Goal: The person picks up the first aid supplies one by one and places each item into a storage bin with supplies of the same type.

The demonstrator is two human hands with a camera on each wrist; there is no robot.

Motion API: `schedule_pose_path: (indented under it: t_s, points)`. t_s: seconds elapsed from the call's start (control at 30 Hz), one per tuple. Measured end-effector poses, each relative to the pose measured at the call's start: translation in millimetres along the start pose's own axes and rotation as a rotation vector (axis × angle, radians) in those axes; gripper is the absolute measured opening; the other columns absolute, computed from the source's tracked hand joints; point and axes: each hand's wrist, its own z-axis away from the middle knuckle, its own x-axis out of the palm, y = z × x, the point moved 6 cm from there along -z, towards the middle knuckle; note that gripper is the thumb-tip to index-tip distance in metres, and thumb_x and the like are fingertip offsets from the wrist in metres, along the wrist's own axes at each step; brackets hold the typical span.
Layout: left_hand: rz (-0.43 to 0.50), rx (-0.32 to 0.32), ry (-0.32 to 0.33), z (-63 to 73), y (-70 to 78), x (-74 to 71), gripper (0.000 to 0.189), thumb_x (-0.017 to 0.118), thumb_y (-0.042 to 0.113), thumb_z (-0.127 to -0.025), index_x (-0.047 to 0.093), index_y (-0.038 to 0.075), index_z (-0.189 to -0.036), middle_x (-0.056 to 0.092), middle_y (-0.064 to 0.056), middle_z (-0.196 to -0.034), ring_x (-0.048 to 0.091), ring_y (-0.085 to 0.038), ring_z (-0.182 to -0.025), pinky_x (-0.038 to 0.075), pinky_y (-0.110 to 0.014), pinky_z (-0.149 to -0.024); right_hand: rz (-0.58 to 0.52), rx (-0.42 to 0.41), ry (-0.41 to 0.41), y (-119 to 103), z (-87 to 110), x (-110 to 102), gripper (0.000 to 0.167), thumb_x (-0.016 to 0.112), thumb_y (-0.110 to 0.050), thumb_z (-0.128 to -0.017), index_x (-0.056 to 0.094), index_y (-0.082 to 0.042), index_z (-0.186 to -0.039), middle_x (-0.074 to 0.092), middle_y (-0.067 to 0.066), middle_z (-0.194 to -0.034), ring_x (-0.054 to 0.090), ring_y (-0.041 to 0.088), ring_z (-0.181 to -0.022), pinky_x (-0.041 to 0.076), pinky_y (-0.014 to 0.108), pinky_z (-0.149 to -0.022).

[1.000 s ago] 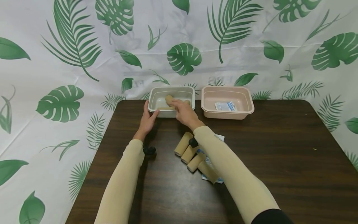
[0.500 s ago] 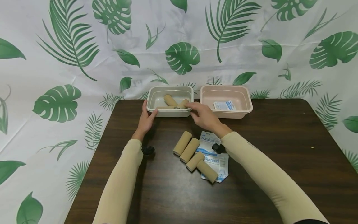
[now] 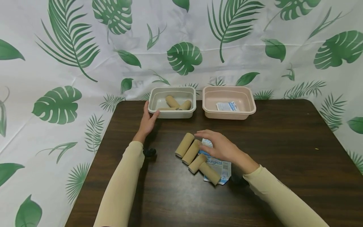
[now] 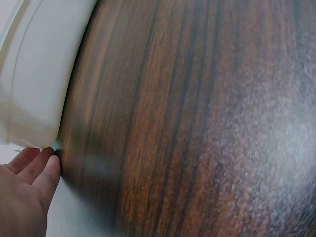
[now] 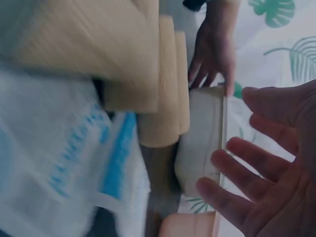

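My left hand (image 3: 146,121) rests at the left front corner of a pale grey bin (image 3: 175,115), thumb along the front, straight fingers on the side. The left wrist view shows its fingertips (image 4: 52,163) right at the bin's corner. Inside lie several cardboard tubes (image 3: 172,101). My right hand (image 3: 219,146) hovers with spread fingers and nothing in it, beside more cardboard tubes (image 3: 192,152) grouped mid-table. Under these tubes and partly hidden by that hand lie white-and-blue packets printed "Surgical" (image 3: 216,164). In the right wrist view the tubes (image 5: 158,98) are close to the palm.
A pink bin (image 3: 227,115) stands right of the grey one, holding a white-and-blue packet (image 3: 227,106). Both bins sit at the back of the dark wooden table (image 3: 283,142). Behind hangs a leaf-patterned cloth (image 3: 235,72). A small scrap (image 3: 316,148) lies at right.
My right hand has left the inside of the grey bin, passing over its right front corner, then back toward the tubes and packets. The left hand keeps its place at the bin.
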Motion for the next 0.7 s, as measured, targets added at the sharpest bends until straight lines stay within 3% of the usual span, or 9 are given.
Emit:
schedule_pose_path:
  t_s: [0.33, 0.53, 0.7]
  points:
    - [0.015, 0.008, 0.0, -0.2, 0.2, -0.8, 0.079, 0.054, 0.036, -0.101, 0.003, 0.018, -0.159, 0.019, -0.015, -0.161, 0.025, -0.031, -0.143, 0.02, -0.048, -0.114, -0.071, 0.107, 0.14, 3, 65.5, 20, 0.044, 0.071, -0.02, -0.093, 0.06, -0.013, -0.135, 0.056, 0.006, -0.138, 0.053, 0.026, -0.126, 0.046, 0.05, -0.095]
    - [0.019, 0.011, -0.002, -1.1, 0.0, 0.1, 0.08, 0.054, 0.038, -0.101, 0.003, 0.02, -0.159, 0.018, -0.013, -0.161, 0.024, -0.03, -0.144, 0.02, -0.047, -0.114, -0.064, 0.141, 0.222, -6, 94.3, 28, 0.047, 0.076, -0.011, -0.086, 0.062, -0.009, -0.131, 0.058, 0.01, -0.135, 0.056, 0.027, -0.122, 0.05, 0.049, -0.089]
    - [0.011, -0.004, -0.004, -1.0, 0.4, 1.6, 0.079, 0.054, 0.038, -0.101, 0.002, 0.021, -0.159, 0.018, -0.014, -0.161, 0.025, -0.031, -0.143, 0.02, -0.048, -0.114, -0.048, 0.187, 0.228, -12, 111.4, 42, 0.052, 0.081, -0.01, -0.081, 0.063, -0.011, -0.13, 0.059, 0.007, -0.135, 0.057, 0.025, -0.119, 0.051, 0.047, -0.088]
